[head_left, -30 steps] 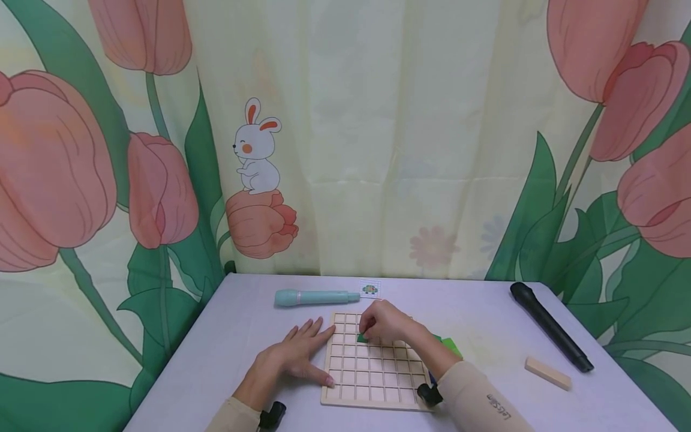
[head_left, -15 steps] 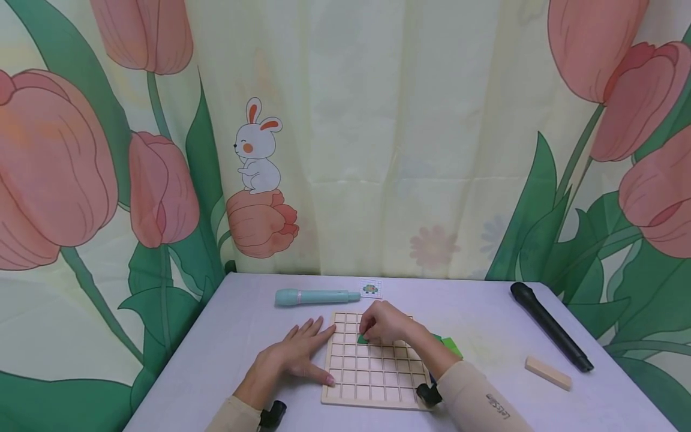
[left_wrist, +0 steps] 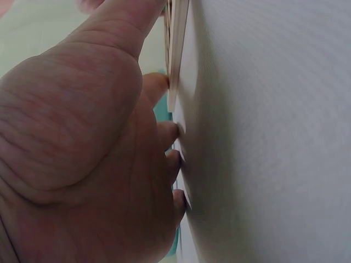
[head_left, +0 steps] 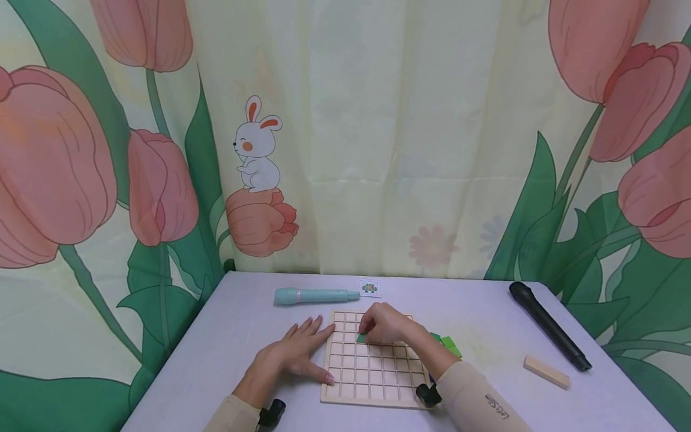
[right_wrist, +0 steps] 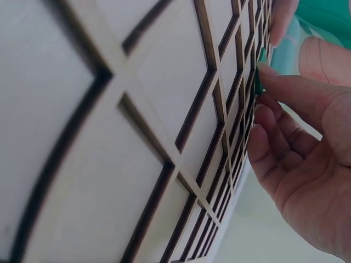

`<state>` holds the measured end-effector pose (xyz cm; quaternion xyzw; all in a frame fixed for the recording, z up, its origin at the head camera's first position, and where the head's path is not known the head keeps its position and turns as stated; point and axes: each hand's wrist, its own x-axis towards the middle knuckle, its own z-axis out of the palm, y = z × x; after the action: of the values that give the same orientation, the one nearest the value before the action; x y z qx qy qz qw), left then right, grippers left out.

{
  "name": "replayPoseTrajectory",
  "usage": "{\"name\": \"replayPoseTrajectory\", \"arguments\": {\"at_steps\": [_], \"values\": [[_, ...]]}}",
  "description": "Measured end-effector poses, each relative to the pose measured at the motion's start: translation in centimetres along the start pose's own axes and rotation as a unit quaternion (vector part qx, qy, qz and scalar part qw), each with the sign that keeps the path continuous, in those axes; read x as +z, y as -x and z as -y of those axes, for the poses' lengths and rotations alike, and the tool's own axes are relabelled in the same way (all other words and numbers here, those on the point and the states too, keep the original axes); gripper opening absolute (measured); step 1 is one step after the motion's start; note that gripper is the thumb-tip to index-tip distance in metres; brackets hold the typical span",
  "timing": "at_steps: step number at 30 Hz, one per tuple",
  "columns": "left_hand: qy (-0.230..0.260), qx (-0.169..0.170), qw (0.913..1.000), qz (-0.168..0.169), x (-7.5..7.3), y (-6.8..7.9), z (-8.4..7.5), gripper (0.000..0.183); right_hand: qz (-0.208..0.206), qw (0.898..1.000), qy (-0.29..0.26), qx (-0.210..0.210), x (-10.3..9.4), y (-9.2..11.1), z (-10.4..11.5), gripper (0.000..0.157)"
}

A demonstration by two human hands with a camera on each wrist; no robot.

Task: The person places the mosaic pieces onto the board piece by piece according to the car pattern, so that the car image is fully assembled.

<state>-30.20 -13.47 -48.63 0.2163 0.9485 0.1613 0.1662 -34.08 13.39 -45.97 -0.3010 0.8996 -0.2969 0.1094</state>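
A wooden grid board (head_left: 367, 394) of square cells lies flat on the table. My left hand (head_left: 296, 355) has its fingers spread on the table at the board's left side. Its thumb and index finger reach the frame's edge, which the left wrist view shows as a pale wooden strip (left_wrist: 178, 49). Over the upper part of the grid, my right hand (head_left: 385, 324) pinches a small green tile (head_left: 361, 339) between thumb and forefinger. Up close in the right wrist view, the tile (right_wrist: 259, 82) stands at the grid's cells, partly covered by the fingertips.
Behind the board lie a light teal stick (head_left: 315, 296) and a small card with a coloured picture (head_left: 370, 288). Green pieces (head_left: 450, 346) show partly behind my right forearm. Further right are a wooden block (head_left: 546, 372) and a long black microphone-like object (head_left: 550, 327).
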Motion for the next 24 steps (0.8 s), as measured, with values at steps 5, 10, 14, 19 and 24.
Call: {"name": "replayPoseTrajectory", "arguments": {"at_steps": [5, 10, 14, 19, 24], "values": [[0.003, 0.002, 1.0000, -0.001, -0.1, 0.1, -0.1, 0.121, 0.002, 1.000, 0.010, 0.009, 0.1, 0.0, 0.0, 0.008], [-0.002, 0.000, 1.0000, -0.008, 0.0, 0.2, -0.1, 0.119, -0.002, 1.000, 0.019, 0.001, -0.3, 0.7, 0.4, 0.013], [-0.003, -0.006, 1.0000, -0.007, 0.2, 0.0, 0.0, 0.120, -0.028, 0.999, 0.008, -0.012, -1.0, 1.9, 0.8, 0.024], [-0.008, -0.005, 0.9999, -0.009, 0.1, 0.0, 0.1, 0.120, -0.079, 0.997, -0.008, -0.013, -2.0, 3.8, 0.8, 0.028], [-0.005, 0.002, 0.9999, -0.009, 0.0, 0.0, 0.0, 0.120, -0.119, 0.993, -0.023, 0.017, -2.6, 5.7, 0.5, 0.027]]}}
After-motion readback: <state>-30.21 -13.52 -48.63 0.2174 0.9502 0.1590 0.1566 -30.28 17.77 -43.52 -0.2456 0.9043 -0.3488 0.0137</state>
